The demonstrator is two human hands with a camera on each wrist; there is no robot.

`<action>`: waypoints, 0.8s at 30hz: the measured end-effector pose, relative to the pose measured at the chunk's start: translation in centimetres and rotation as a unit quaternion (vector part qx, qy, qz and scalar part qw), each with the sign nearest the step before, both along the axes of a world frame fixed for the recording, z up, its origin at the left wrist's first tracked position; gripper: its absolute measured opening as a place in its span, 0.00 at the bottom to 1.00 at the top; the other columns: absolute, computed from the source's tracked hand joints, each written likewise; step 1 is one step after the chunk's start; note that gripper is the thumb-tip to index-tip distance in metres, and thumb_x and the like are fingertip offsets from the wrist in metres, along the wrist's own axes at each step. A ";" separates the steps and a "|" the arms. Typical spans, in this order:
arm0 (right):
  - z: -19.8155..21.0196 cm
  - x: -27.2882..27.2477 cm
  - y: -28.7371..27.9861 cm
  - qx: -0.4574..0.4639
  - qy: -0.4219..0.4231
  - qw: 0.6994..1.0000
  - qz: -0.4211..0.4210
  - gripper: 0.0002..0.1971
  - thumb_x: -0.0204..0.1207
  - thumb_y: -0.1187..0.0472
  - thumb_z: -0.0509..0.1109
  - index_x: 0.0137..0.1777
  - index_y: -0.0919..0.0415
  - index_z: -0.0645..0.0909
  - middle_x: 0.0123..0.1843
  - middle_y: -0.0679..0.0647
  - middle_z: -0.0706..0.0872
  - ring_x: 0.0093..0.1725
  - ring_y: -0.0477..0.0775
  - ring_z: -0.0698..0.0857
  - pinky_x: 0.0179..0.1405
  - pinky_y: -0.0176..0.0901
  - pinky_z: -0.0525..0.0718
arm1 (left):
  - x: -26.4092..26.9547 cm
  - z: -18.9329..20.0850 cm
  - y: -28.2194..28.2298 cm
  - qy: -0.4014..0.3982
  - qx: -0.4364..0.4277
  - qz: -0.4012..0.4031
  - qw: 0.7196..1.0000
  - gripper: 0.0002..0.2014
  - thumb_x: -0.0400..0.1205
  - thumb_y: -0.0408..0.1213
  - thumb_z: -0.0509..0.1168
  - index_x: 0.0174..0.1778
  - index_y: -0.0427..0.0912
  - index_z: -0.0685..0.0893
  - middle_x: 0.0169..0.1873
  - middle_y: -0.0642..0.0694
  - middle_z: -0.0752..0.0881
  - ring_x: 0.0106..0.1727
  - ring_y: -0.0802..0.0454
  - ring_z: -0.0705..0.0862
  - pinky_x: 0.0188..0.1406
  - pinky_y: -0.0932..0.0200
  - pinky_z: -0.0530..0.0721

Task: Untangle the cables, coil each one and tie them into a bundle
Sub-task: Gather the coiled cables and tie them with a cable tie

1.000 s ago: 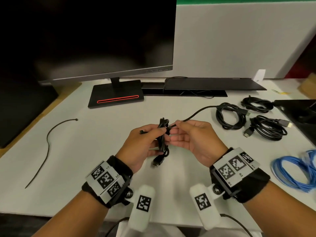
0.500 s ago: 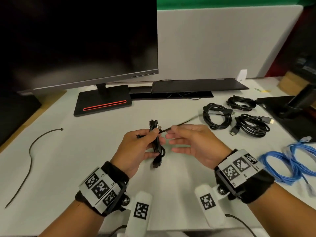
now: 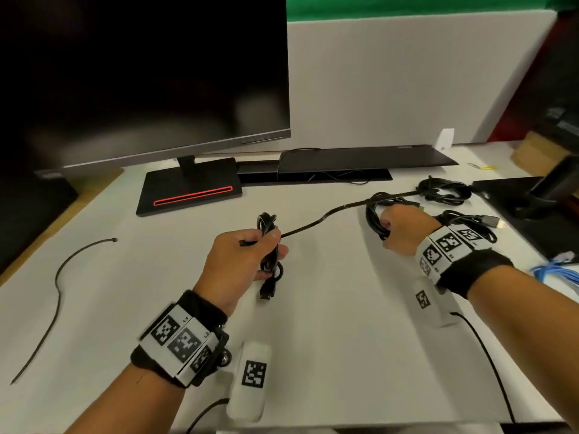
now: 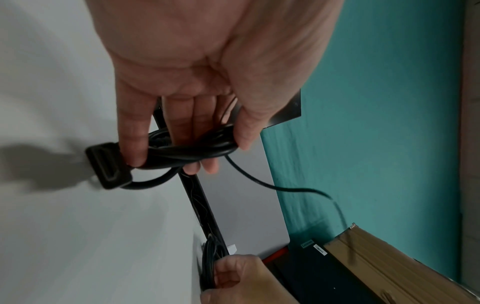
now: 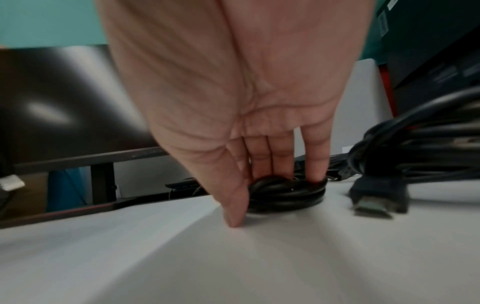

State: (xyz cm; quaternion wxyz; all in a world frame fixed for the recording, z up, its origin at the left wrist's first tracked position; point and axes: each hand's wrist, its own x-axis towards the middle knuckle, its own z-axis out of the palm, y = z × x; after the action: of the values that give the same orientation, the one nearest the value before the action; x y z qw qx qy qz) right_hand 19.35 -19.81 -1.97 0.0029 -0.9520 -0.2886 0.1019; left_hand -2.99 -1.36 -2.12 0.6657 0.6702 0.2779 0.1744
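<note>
Monitor (image 3: 141,73) stands at the back of the white table (image 3: 313,355). Above the table's middle, the left hand (image 3: 241,261) grips a coiled black cable (image 3: 268,245); the right hand (image 3: 404,228) grasps another black coil (image 3: 374,222) lying on the table, just beside two more coils (image 3: 445,191).

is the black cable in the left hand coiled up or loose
Coiled: the black cable sits in gathered loops inside the left hand, with only a thin black zip tie trailing out.
</note>
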 end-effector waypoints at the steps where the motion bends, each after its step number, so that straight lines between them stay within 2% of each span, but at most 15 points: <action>1: 0.0 -0.2 0.0 0.012 0.007 1.000 0.012 0.11 0.74 0.65 0.73 0.56 0.62 0.83 0.47 0.55 0.85 0.50 0.59 0.86 0.49 0.47 0.85 | 0.0 0.0 0.1 0.000 0.004 0.004 1.000 0.09 0.85 0.41 0.68 0.53 0.39 0.90 0.41 0.45 0.94 0.46 0.53 0.93 0.39 0.58 0.91; 3: 0.0 -0.5 -0.2 0.097 0.043 0.994 0.020 0.06 0.75 0.64 0.73 0.50 0.64 0.85 0.45 0.57 0.88 0.47 0.60 0.87 0.48 0.47 0.85 | -0.1 0.1 0.5 0.006 0.009 0.009 1.000 0.10 0.84 0.41 0.69 0.52 0.39 0.90 0.41 0.45 0.94 0.45 0.53 0.93 0.40 0.56 0.91; 4: 0.1 -0.6 -0.5 0.178 0.075 0.981 0.006 0.04 0.76 0.64 0.73 0.49 0.64 0.86 0.45 0.59 0.89 0.47 0.60 0.87 0.49 0.49 0.85 | -0.2 0.1 0.7 0.011 0.010 0.010 1.000 0.10 0.84 0.41 0.69 0.52 0.38 0.90 0.41 0.45 0.94 0.45 0.52 0.93 0.41 0.54 0.91; 5: 0.4 -0.8 -0.8 0.276 0.122 0.953 -0.026 0.04 0.78 0.65 0.73 0.50 0.64 0.87 0.46 0.60 0.90 0.48 0.61 0.88 0.51 0.51 0.86 | -0.3 0.1 1.0 0.015 0.011 0.011 1.000 0.11 0.84 0.42 0.69 0.52 0.38 0.90 0.41 0.45 0.94 0.46 0.52 0.93 0.42 0.53 0.91; 6: 0.8 -0.9 -1.1 0.380 0.183 0.904 -0.067 0.05 0.79 0.67 0.72 0.52 0.65 0.88 0.48 0.61 0.91 0.49 0.60 0.89 0.52 0.51 0.89 | -0.4 0.2 1.3 0.019 0.013 0.012 1.000 0.11 0.84 0.42 0.69 0.52 0.38 0.90 0.40 0.45 0.94 0.45 0.51 0.93 0.42 0.52 0.91; 8: 1.5 -1.0 -1.9 0.523 0.309 0.782 -0.136 0.07 0.82 0.70 0.69 0.56 0.68 0.86 0.53 0.62 0.92 0.54 0.59 0.91 0.47 0.48 0.91 | -0.6 0.2 2.0 0.025 0.021 0.015 0.999 0.11 0.84 0.42 0.69 0.50 0.38 0.90 0.40 0.45 0.94 0.44 0.51 0.93 0.40 0.54 0.90; 9: 1.7 -0.9 -2.3 0.553 0.349 0.741 -0.150 0.09 0.83 0.70 0.67 0.59 0.72 0.85 0.55 0.62 0.92 0.56 0.60 0.91 0.47 0.48 0.91 | -0.7 0.3 2.2 0.027 0.026 0.018 0.999 0.11 0.84 0.43 0.69 0.49 0.38 0.90 0.40 0.45 0.94 0.44 0.52 0.93 0.38 0.56 0.90; 11: 1.9 -0.8 -3.1 0.580 0.384 0.701 -0.156 0.13 0.84 0.68 0.65 0.64 0.76 0.80 0.59 0.66 0.90 0.59 0.63 0.90 0.57 0.56 0.89 | -0.9 0.3 2.7 0.031 0.040 0.028 0.998 0.11 0.84 0.43 0.69 0.48 0.38 0.91 0.39 0.46 0.94 0.43 0.54 0.93 0.34 0.61 0.89; 14: 2.1 -1.0 -3.6 0.598 0.384 0.690 -0.138 0.11 0.85 0.66 0.64 0.61 0.72 0.82 0.61 0.68 0.88 0.62 0.64 0.89 0.64 0.62 0.85 | -1.0 0.3 3.3 0.037 0.053 0.046 0.997 0.11 0.84 0.43 0.70 0.47 0.39 0.91 0.39 0.46 0.94 0.42 0.54 0.93 0.33 0.61 0.88; 18: 2.4 -2.1 -3.6 0.599 0.371 0.703 -0.099 0.09 0.85 0.66 0.64 0.53 0.68 0.86 0.51 0.59 0.91 0.58 0.62 0.90 0.61 0.58 0.86 | -1.1 0.3 3.7 0.040 0.068 0.069 0.994 0.10 0.84 0.43 0.70 0.46 0.39 0.90 0.37 0.47 0.94 0.42 0.54 0.92 0.32 0.62 0.88; 21: 3.1 -3.2 -3.4 0.607 0.357 0.706 -0.076 0.08 0.84 0.67 0.65 0.54 0.67 0.86 0.49 0.58 0.92 0.55 0.61 0.91 0.58 0.54 0.89 | -1.2 0.3 3.7 0.044 0.088 0.091 0.991 0.10 0.84 0.43 0.70 0.44 0.40 0.90 0.36 0.48 0.93 0.44 0.48 0.92 0.43 0.49 0.91; 24: 3.5 -4.5 -2.9 0.604 0.353 0.712 -0.060 0.10 0.82 0.69 0.67 0.59 0.67 0.86 0.52 0.60 0.92 0.57 0.60 0.91 0.59 0.54 0.87 | -1.1 0.4 3.6 0.042 0.088 0.095 0.991 0.09 0.83 0.42 0.70 0.43 0.41 0.90 0.35 0.48 0.93 0.45 0.46 0.92 0.47 0.48 0.91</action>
State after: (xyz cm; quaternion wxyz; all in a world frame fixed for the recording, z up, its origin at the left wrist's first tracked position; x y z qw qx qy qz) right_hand 14.83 -22.73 1.49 0.6851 -0.6573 -0.2085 0.2345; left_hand -4.11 2.19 -1.73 0.5722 0.7033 0.3521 0.2324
